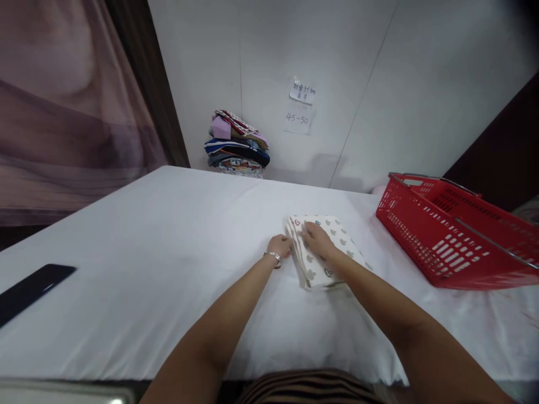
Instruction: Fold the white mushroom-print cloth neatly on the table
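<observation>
from my seat i look down along both bare arms onto a white sheet [168, 269] that covers the table from edge to edge. a folded cloth [326, 249], cream with small grey mouse-head shapes and a red mark or two, lies a little right of the middle of the sheet, folded into a thick rectangular pad.

my left hand [280, 246] sits against the cloth's left edge, fingers curled and bunched together at the stacked folds; i cannot tell whether it pinches the layers or only touches them. a thin bracelet [273, 256] circles that wrist. my right hand [316, 238] lies flat on top of the cloth near its far left corner, palm down, fingers close together and pressing on the fabric, with the forearm crossing over the cloth's near right part.

to the right, well apart from the cloth, a red plastic basket [425, 247] with slotted walls and grey wire handles stands on the sheet, tipped slightly. at the far edge, against the white wall, a stack of folded clothes [238, 143] in mixed colours stands. two paper notes [300, 106] are stuck on the wall beside it, the lower one reading 45-50. a dark flat phone [31, 289] lies near the sheet's left edge.
</observation>
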`<action>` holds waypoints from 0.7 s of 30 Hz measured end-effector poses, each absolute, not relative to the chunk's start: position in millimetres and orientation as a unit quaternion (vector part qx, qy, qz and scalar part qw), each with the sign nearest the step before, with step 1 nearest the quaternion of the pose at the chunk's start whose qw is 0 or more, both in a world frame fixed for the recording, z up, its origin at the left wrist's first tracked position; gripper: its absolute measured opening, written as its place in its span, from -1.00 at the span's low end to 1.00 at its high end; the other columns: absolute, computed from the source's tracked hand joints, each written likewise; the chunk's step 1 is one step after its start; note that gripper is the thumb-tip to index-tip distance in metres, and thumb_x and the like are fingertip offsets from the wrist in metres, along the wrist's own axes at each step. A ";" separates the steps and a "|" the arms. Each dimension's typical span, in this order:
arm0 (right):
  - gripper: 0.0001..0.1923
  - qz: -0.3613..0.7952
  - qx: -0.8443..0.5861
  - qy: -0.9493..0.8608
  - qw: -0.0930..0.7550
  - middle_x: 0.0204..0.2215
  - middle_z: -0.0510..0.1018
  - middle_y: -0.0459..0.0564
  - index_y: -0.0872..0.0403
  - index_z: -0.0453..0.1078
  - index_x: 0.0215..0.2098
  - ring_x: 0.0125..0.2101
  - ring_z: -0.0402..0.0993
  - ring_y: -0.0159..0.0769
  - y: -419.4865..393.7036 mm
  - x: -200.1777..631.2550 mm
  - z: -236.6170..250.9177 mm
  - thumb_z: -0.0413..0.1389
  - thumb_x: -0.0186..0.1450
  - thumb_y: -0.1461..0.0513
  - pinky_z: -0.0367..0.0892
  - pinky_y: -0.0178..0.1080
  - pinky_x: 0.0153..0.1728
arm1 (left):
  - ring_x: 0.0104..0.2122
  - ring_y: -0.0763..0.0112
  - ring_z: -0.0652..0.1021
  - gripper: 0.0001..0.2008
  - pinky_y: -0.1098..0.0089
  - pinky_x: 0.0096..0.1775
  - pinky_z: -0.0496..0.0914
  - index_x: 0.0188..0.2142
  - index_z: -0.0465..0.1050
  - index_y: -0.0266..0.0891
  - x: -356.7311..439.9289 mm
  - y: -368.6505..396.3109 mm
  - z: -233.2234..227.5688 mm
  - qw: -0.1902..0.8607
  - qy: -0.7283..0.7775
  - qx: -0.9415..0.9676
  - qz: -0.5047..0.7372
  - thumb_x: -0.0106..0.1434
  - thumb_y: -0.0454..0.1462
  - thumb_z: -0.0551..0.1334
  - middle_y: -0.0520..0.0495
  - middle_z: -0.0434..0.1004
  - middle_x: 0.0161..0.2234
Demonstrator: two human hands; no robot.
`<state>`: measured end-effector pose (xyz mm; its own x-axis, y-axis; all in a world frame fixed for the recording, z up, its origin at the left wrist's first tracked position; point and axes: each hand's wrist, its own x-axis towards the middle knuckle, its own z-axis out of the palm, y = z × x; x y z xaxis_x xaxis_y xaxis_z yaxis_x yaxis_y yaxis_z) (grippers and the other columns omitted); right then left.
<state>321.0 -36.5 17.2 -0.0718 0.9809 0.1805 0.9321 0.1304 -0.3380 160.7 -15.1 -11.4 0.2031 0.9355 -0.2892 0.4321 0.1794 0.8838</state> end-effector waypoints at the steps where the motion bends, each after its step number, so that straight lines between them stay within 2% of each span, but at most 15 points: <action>1: -0.68 0.060 -0.667 -0.719 0.188 -0.05 0.44 0.07 0.08 0.34 -0.06 -0.01 0.29 -0.23 -38.0 316.2 19.7 -0.09 0.34 0.12 0.14 -0.26 -0.01 | -0.55 0.52 0.54 -0.79 0.55 -0.53 0.38 -0.28 0.48 -0.29 161.3 -10.2 -12.2 0.499 0.581 0.589 0.259 0.21 -0.21 0.14 -0.10 0.60 -0.30; 6: -0.59 0.082 -0.742 -0.652 0.133 -0.19 0.51 0.10 0.10 0.32 -0.04 -0.20 0.41 -0.18 -36.0 294.7 31.0 -0.02 0.28 0.02 0.21 -0.26 -0.23 | -0.45 0.53 0.56 -0.77 0.55 -0.43 0.38 -0.19 0.48 -0.25 168.0 10.4 -13.1 0.459 0.584 0.598 0.300 0.23 -0.25 0.11 -0.07 0.59 -0.24; 10: -0.71 0.095 -0.759 -0.636 0.102 -0.25 0.55 0.09 0.08 0.36 -0.13 -0.23 0.44 -0.17 -31.1 290.2 30.5 0.02 0.24 0.12 0.19 -0.28 -0.30 | -0.36 0.42 0.57 -0.78 0.50 -0.35 0.37 -0.30 0.53 -0.25 173.9 22.3 -15.4 0.431 0.588 0.614 0.303 0.17 -0.19 0.18 -0.08 0.61 -0.34; 13: -0.79 0.109 -0.744 -0.642 0.150 -0.31 0.56 0.02 0.06 0.40 -0.22 -0.27 0.45 -0.24 -29.3 293.4 25.6 0.00 0.22 0.22 0.20 -0.32 -0.32 | -0.31 0.37 0.56 -0.79 0.48 -0.31 0.35 -0.34 0.55 -0.25 175.4 27.9 -19.3 0.422 0.587 0.623 0.298 0.12 -0.18 0.22 -0.10 0.61 -0.34; 16: -0.83 0.134 -0.719 -0.649 0.207 -0.38 0.56 -0.06 0.05 0.41 -0.30 -0.34 0.44 -0.32 -28.5 295.9 19.3 -0.01 0.21 0.24 0.21 -0.35 -0.35 | -0.28 0.38 0.56 -0.79 0.48 -0.28 0.35 -0.31 0.57 -0.22 174.8 30.5 -23.1 0.421 0.583 0.627 0.299 0.14 -0.20 0.20 -0.07 0.62 -0.32; 21: -0.83 0.145 -0.719 -0.648 0.207 -0.40 0.55 -0.09 0.03 0.40 -0.29 -0.37 0.43 -0.33 -28.4 292.4 13.9 0.00 0.20 0.25 0.21 -0.35 -0.36 | -0.26 0.38 0.55 -0.76 0.48 -0.23 0.35 -0.29 0.58 -0.21 173.0 30.6 -25.9 0.432 0.564 0.630 0.314 0.18 -0.18 0.17 -0.06 0.62 -0.28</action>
